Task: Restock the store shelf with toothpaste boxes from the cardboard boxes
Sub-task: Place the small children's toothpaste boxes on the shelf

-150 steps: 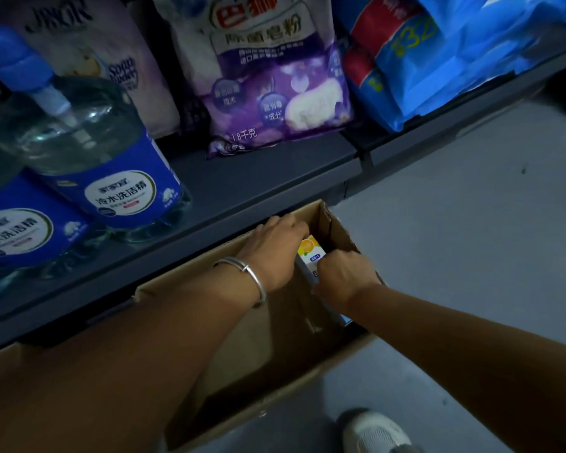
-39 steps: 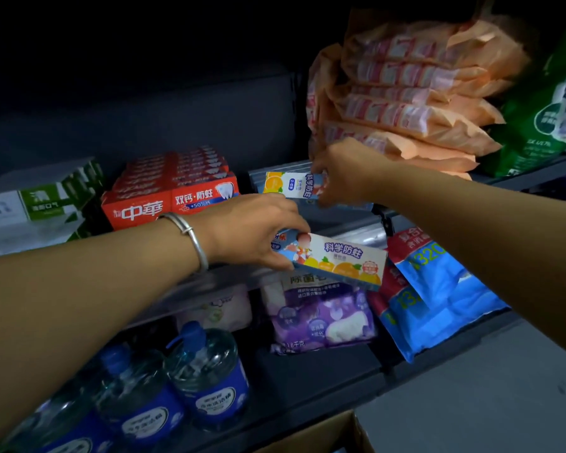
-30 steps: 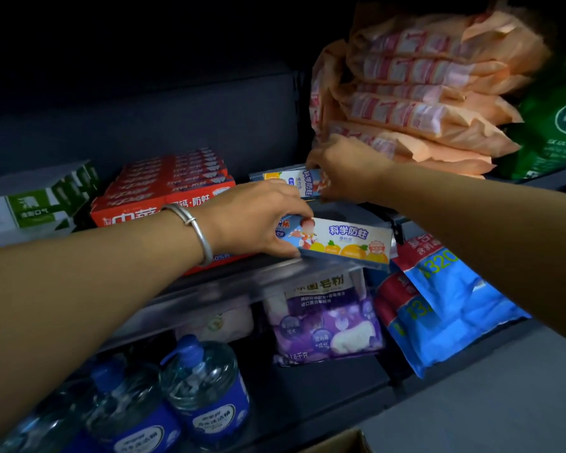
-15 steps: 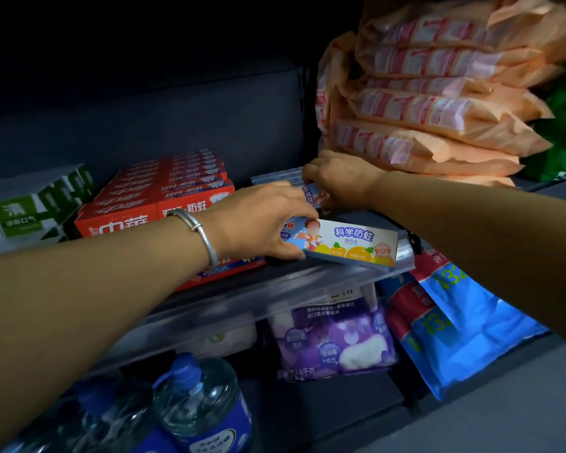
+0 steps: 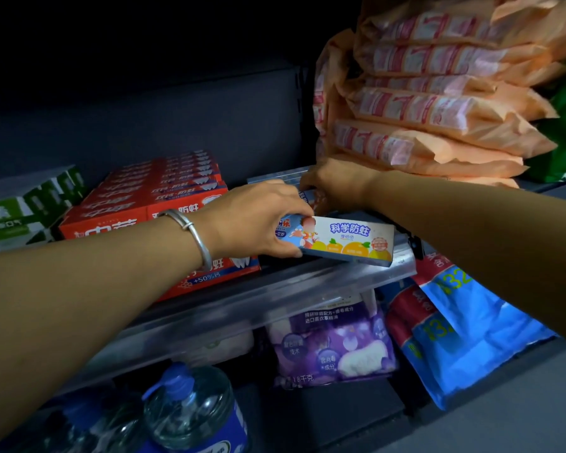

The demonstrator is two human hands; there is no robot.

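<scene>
My left hand [image 5: 258, 220] grips the left end of a pale toothpaste box [image 5: 347, 240] printed with oranges and a cartoon child, held flat just above the front of the dark shelf [image 5: 275, 289]. Behind it my right hand [image 5: 334, 184] holds a second box of the same kind [image 5: 307, 196] deeper on the shelf; my fingers hide most of that box. A stack of red toothpaste boxes [image 5: 151, 197] lies to the left, beside both hands.
Orange packets [image 5: 438, 103] are piled right of my right hand. Green-and-white boxes [image 5: 23, 207] sit at the far left. Below are water bottles [image 5: 190, 407], a purple bag [image 5: 334, 344] and blue bags [image 5: 464, 325]. A clear strip [image 5: 356, 276] edges the shelf.
Both hands rose from the cardboard box to the shelf. In the last second my right hand pushed its box further back and my left hand brought the orange-print box level with the shelf front.
</scene>
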